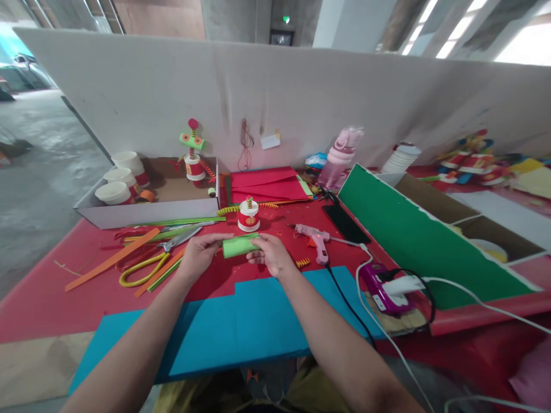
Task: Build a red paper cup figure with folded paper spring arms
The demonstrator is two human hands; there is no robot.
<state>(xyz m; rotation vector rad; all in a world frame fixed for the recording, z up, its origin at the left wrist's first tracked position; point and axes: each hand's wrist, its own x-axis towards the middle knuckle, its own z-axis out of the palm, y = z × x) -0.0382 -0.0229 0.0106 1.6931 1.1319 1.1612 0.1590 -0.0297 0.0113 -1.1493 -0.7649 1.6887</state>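
A light green paper roll (239,246) is held level between my two hands, above the red tabletop. My left hand (206,252) pinches its left end, and my right hand (269,253) grips the right end with the fingers curled underneath. Just behind the roll stands a red and white paper cup (248,217), upside down, with coiled paper strips at its top and sides. To the right of my right hand lies a pink glue gun (316,238). Yellow-handled scissors (148,269) lie left of my left hand among orange and green paper strips (112,261).
A box (146,217) at the back left holds white cups and a finished paper-cup figure (194,166). Red paper sheets (269,184), a pink bottle (341,158) and a black phone (346,223) lie behind. Cables run from a purple power strip (383,292) beside the green panel (426,241).
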